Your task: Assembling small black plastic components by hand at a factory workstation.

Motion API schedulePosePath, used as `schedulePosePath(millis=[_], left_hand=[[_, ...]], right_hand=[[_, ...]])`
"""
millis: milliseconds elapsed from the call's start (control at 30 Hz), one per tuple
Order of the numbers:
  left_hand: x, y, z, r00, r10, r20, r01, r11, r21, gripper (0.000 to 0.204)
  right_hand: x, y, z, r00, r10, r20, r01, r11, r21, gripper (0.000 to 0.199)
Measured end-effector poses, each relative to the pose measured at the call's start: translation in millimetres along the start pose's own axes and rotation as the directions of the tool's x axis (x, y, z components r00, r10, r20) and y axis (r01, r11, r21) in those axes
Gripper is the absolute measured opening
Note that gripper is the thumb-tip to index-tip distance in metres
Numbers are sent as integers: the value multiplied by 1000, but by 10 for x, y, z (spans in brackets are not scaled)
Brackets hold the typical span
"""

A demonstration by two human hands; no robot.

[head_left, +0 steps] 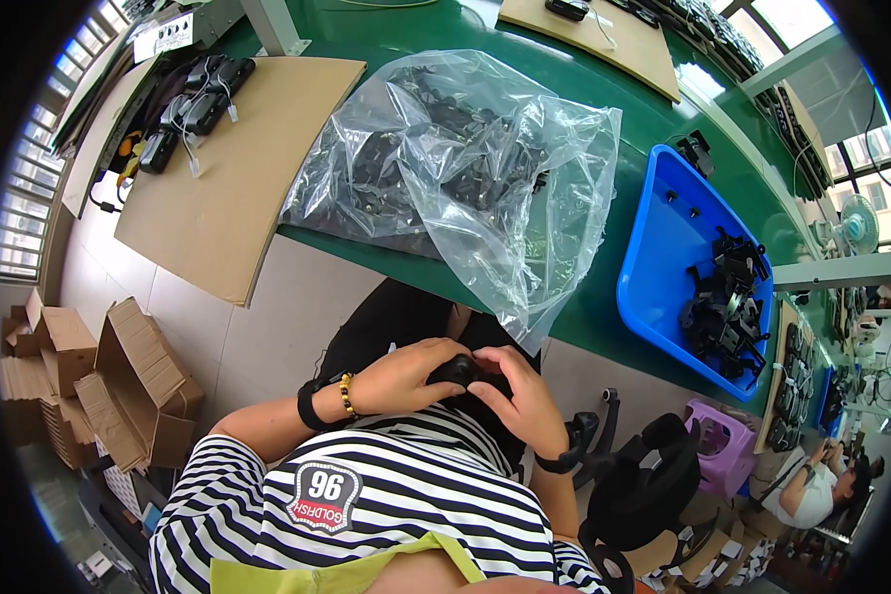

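Close in front of my body, over my lap, both hands meet at a small black rounded part [454, 373]. My left hand [406, 376] is closed round it, with the thumb along its near side. My right hand [520, 398] has its fingers curled and its thumb against the part's right side. The fingers cover much of the part, so its exact kind is hidden. Just beyond my hands, a large clear plastic bag [505, 223] full of small black parts lies on the green table [406, 30], its loose end hanging over the front edge.
A blue bin [635, 287] with black plastic parts stands at the right. At the left, a brown board [203, 198] carries black devices with cables [203, 104]. Open cardboard boxes [139, 396] lie on the left floor. A purple stool [719, 445] and a seated person [801, 487] are at the right.
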State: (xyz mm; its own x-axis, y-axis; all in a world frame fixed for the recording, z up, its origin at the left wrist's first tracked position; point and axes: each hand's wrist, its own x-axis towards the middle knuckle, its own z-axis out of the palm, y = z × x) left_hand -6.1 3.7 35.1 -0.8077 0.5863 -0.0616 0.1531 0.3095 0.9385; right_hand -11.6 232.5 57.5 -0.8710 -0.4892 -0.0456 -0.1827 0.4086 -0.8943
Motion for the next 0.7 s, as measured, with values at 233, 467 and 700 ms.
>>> schedulePosePath(millis=[233, 467, 700], left_hand=[[10, 22, -46, 1000, 20, -21, -20, 1000, 0, 45], [37, 3, -57, 999, 22, -31, -20, 997, 69, 45], [95, 21, -106, 998, -32, 48, 31, 999, 31, 46]], right_hand=[[35, -35, 65, 998, 57, -28, -57, 998, -20, 31], [43, -8, 119, 990, 117, -82, -119, 993, -24, 36], [15, 25, 111, 993, 85, -81, -86, 996, -3, 33]])
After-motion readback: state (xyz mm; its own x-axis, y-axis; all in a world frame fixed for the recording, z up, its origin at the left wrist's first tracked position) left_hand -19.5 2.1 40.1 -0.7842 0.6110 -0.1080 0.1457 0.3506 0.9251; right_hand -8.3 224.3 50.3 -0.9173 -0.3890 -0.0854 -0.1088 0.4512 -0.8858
